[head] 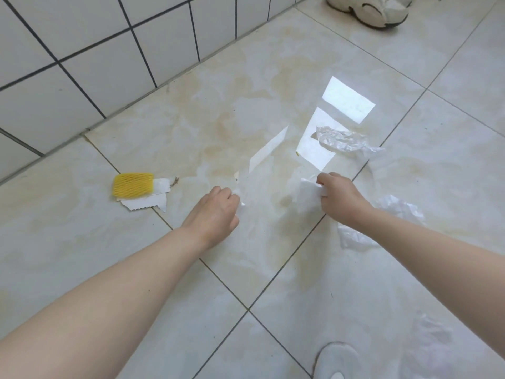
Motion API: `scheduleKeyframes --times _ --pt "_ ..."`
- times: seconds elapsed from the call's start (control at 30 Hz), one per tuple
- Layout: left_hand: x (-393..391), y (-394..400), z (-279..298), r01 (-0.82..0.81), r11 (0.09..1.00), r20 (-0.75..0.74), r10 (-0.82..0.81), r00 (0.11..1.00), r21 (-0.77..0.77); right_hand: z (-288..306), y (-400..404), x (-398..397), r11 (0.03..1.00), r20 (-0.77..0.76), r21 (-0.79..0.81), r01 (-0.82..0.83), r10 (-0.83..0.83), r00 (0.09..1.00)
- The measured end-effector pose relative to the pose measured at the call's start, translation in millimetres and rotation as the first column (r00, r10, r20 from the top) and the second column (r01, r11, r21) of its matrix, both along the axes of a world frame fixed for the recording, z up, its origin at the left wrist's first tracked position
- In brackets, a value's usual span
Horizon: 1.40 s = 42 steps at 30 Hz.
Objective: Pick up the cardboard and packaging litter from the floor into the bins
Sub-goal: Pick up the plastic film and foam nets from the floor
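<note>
My left hand [216, 212] is closed low over the floor, pinching the edge of a thin clear or white scrap [241, 199]. My right hand [340, 199] grips a white piece of packaging [307, 194]. A yellow foam net [133, 184] lies on torn white cardboard [147, 202] to the left, near the wall. A crumpled clear plastic film [344, 140] lies ahead of my right hand. Another clear plastic bag [355, 236] lies under my right forearm. No bin is in view.
A white tiled wall [82, 64] runs along the left and far side. A pale sneaker [371, 9] stands at the top right. My own white shoe [334, 362] shows at the bottom. Bright window reflections [347, 101] glare on the glossy floor tiles.
</note>
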<state>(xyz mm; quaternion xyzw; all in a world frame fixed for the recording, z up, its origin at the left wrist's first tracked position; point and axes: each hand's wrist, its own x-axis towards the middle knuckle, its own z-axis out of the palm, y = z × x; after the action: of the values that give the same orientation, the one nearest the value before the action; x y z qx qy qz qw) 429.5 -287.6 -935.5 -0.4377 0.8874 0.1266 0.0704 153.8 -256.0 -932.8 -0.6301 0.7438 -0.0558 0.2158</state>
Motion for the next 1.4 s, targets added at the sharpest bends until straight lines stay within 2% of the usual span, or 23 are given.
scheduleKeyframes --times 0.27,0.43,0.57,0.7,0.8,0.93,1.03,1.13,1.27,1.4 --pt "-37.6 27.4 20.7 -0.024 0.993 -0.137 0.040 0.990 0.112 26.9 51.1 -37.7 0.965 0.050 -0.146 0.216 -0.210 0.976" --pt "-82.7 55.4 30.3 0.134 0.987 -0.173 -0.117 0.978 0.089 34.4 109.5 -77.8 0.948 0.065 -0.071 0.309 -0.305 0.950" --pt "-121.9 74.5 32.2 0.278 0.955 -0.092 -0.269 0.959 0.104 29.6 161.2 -103.8 0.931 0.082 0.179 0.318 -0.336 0.938" --pt "-154.8 85.8 26.8 0.377 0.919 0.027 -0.382 0.924 0.115 23.6 216.2 -125.3 0.846 -0.035 0.518 0.131 -0.132 0.991" --pt "-176.3 88.7 22.2 0.428 0.893 0.115 -0.444 0.889 0.137 11.5 255.2 -129.8 0.798 -0.082 0.592 0.107 -0.073 0.994" --pt "-193.7 89.3 15.6 0.418 0.892 0.203 -0.448 0.871 0.174 -4.5 273.8 -127.0 0.808 -0.136 0.573 0.138 -0.073 0.988" --pt "-198.7 89.9 10.3 0.409 0.882 0.241 -0.461 0.854 0.235 -5.3 263.5 -131.1 0.851 -0.162 0.508 0.131 -0.055 0.985" --pt "-199.0 91.3 7.0 0.427 0.878 0.249 -0.472 0.846 0.217 -3.7 248.2 -133.1 0.895 -0.185 0.432 0.113 -0.035 0.982" --pt "-198.2 94.6 5.7 0.444 0.887 0.233 -0.461 0.856 0.124 -7.1 229.8 -127.6 0.930 -0.097 0.337 0.148 -0.122 0.988" --pt "-191.3 98.8 4.9 0.453 0.880 0.293 -0.474 0.831 0.142 -0.8 208.2 -123.0 0.960 0.000 0.218 0.175 -0.179 0.984"
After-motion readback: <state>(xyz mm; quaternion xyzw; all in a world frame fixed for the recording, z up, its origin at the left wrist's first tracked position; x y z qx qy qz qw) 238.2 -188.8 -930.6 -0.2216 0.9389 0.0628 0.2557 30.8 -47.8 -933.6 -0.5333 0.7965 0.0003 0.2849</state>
